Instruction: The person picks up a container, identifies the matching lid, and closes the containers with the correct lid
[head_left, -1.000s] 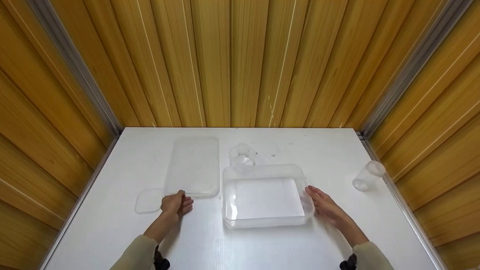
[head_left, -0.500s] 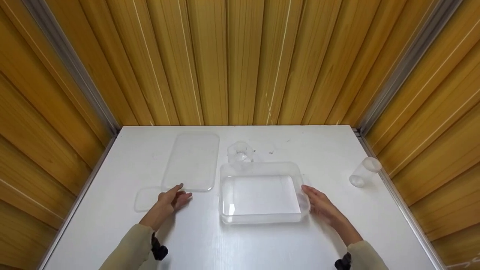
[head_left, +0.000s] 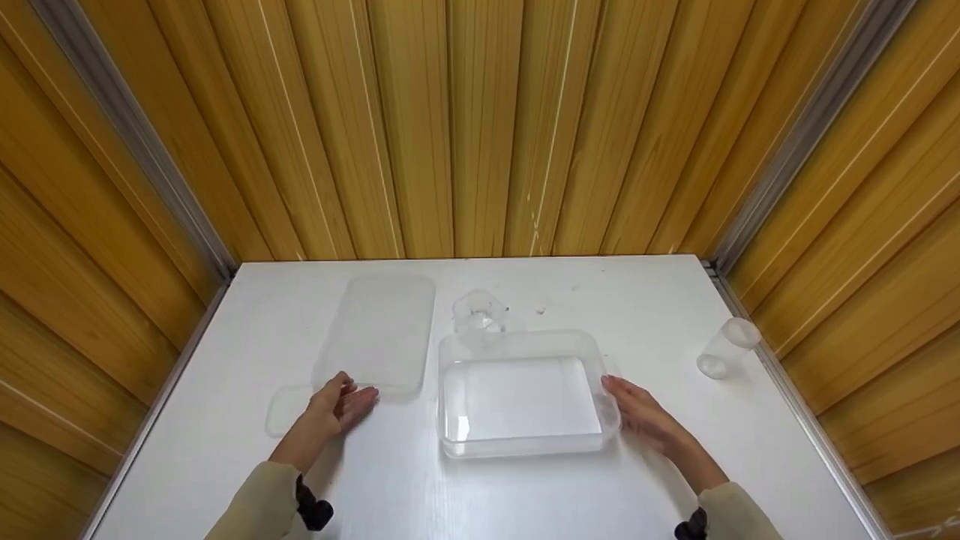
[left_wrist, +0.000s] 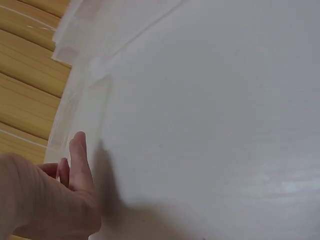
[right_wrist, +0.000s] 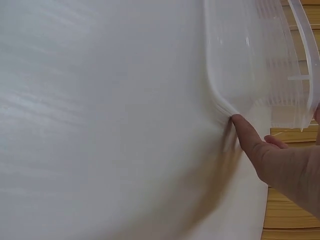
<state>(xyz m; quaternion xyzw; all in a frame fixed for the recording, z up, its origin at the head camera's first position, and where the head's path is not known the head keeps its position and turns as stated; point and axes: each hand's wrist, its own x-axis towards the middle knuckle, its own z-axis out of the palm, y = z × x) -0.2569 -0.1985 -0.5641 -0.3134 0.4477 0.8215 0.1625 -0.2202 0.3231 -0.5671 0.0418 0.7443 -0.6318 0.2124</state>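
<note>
A large clear rectangular lid (head_left: 379, 330) lies flat on the left half of the table. My left hand (head_left: 326, 414) pinches its near edge between thumb and index finger, the other fingers stretched out below. Partly hidden behind that hand is a small clear lid (head_left: 286, 409). A clear rectangular plastic container (head_left: 525, 444) stands open side up in the middle. My right hand (head_left: 646, 416) holds its right wall, thumb side up at the rim; in the right wrist view a fingertip (right_wrist: 239, 122) touches the container's lower corner.
Behind the container is a small clear plastic tub (head_left: 478, 311). A clear cylindrical jar (head_left: 727, 349) stands near the right edge of the white table (head_left: 510, 502). Wood-patterned walls (head_left: 480, 127) enclose the back and sides.
My left hand has shifted left, and the near end of the large lid has moved left with it. My right hand stays at the container's right wall.
</note>
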